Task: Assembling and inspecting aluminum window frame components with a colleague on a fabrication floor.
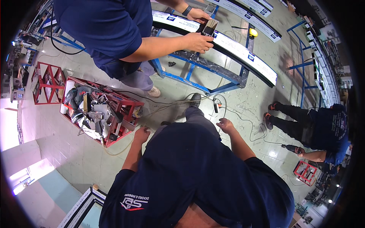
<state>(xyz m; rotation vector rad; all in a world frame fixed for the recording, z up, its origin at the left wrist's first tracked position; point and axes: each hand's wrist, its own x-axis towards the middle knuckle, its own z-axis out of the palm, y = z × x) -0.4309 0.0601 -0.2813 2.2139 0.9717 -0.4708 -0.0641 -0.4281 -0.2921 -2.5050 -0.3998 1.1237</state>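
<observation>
Several long white label strips with small blue squares are running along the dark frame bars (243, 51) that are lying across a blue metal stand (197, 66) at the top of the view; two such bars are showing, one on the stand and another further back toward the upper right, and a small yellow object (253, 32) is sitting between them. Two hands belong to the person wearing the camera, and both are hanging loose and holding nothing: the left hand (141, 135) is curling lightly, fingers half closed, just beside the corner of a red metal cart (125, 102), while the right hand (226, 124) is resting half open above the pale floor, near a thin cable (243, 121) trailing across it. One red cart is sitting heaped with tools and scraps, and a second, barer red rack (47, 81) is standing to its left. Two other people are working nearby. One in dark blue is bending over the stand, both hands (197, 40) closing on a small brush-like tool (210, 27) that is touching the labelled bar. Another is crouching at the right edge, one hand gripping a power drill (291, 148) low to the floor, beside a small red stand (305, 171). Whether that drill is touching anything, I cannot tell.
</observation>
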